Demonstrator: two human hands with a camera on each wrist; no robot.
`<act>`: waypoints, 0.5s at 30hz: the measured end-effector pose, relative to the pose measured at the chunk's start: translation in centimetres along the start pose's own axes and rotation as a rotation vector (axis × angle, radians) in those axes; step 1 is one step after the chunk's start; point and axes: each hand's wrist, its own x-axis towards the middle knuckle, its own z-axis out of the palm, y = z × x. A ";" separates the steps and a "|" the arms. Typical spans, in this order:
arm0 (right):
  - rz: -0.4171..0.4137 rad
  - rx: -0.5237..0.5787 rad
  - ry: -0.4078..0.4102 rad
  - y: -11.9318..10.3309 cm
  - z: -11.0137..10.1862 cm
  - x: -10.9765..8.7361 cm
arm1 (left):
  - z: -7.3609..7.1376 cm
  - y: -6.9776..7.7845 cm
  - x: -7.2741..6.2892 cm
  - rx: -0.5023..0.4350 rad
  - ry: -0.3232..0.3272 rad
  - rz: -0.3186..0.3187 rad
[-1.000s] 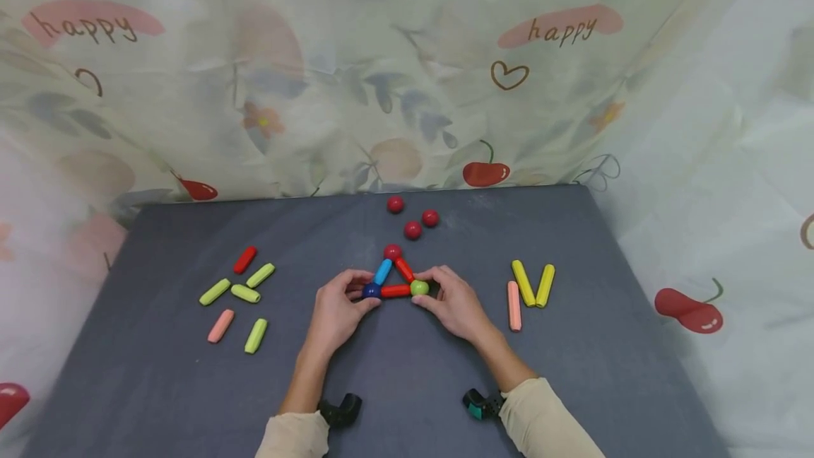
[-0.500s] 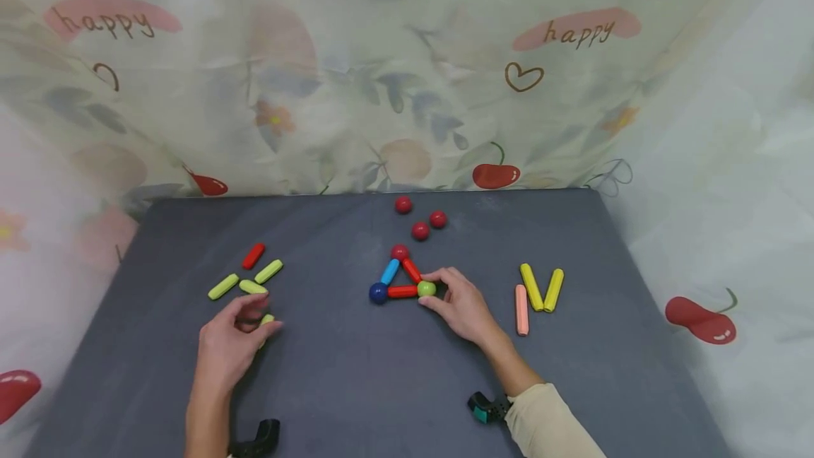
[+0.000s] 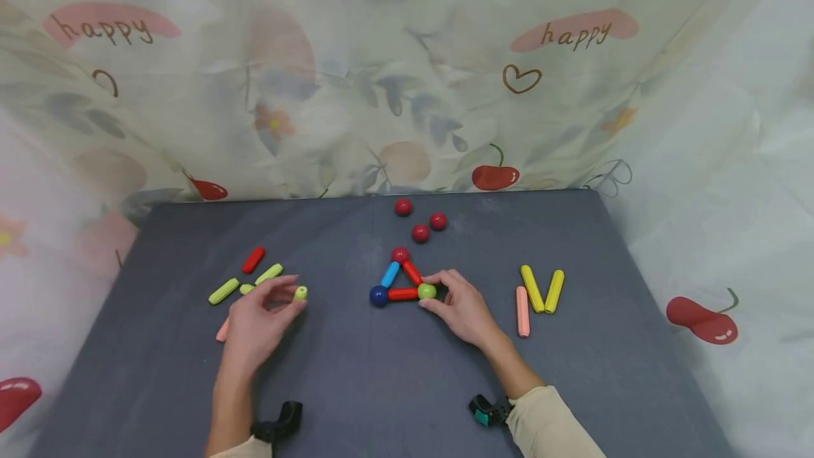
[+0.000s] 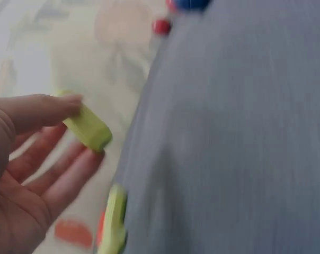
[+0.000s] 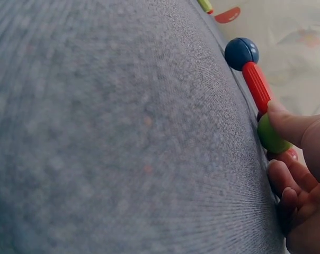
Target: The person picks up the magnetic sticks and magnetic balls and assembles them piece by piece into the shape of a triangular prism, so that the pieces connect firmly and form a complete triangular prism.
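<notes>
My left hand (image 3: 257, 320) pinches a light green rod (image 4: 88, 127) between thumb and fingers, left of the table's middle; one end of the rod points toward the head camera. At the middle lies a triangle of rods and balls: a blue ball (image 3: 379, 296), a red ball (image 3: 400, 254) and a green ball (image 3: 427, 291), joined by a light blue rod (image 3: 390, 274) and two red rods (image 3: 403, 294). My right hand (image 3: 467, 309) grips the green ball at the triangle's right corner with thumb and fingers; in the right wrist view the thumb lies on the ball (image 5: 271, 135).
Three loose red balls (image 3: 420, 233) lie behind the triangle. On the left are a red rod (image 3: 253, 260), several light green rods (image 3: 224, 291) and a pink rod (image 3: 222, 331) partly behind my hand. Two yellow rods (image 3: 555, 291) and a pink rod (image 3: 523, 311) lie right.
My left hand let go of the blue ball, went left to the loose rods, and has picked up a light green rod, now moving back rightward. The right hand stays on the green ball.
</notes>
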 end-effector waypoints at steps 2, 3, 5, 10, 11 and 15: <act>0.002 0.000 0.002 0.1 0.0 0.0 | 1.4 1.3 0.6 -0.083 -0.009 0.073; 0.001 -0.003 0.002 0.1 -0.1 0.0 | 2.2 1.8 0.9 -0.119 -0.013 0.114; -0.003 -0.005 -0.001 0.1 -0.1 -0.1 | 3.9 2.8 1.4 -0.180 -0.027 0.170; -0.014 -0.008 -0.006 0.1 -0.1 0.0 | 7.3 4.6 1.8 -0.302 -0.087 0.210; -0.013 -0.009 -0.005 0.1 -0.1 0.0 | 7.8 4.8 1.8 -0.314 -0.094 0.205; -0.013 -0.006 -0.002 0.1 0.0 0.1 | 8.8 5.1 1.9 -0.331 -0.104 0.179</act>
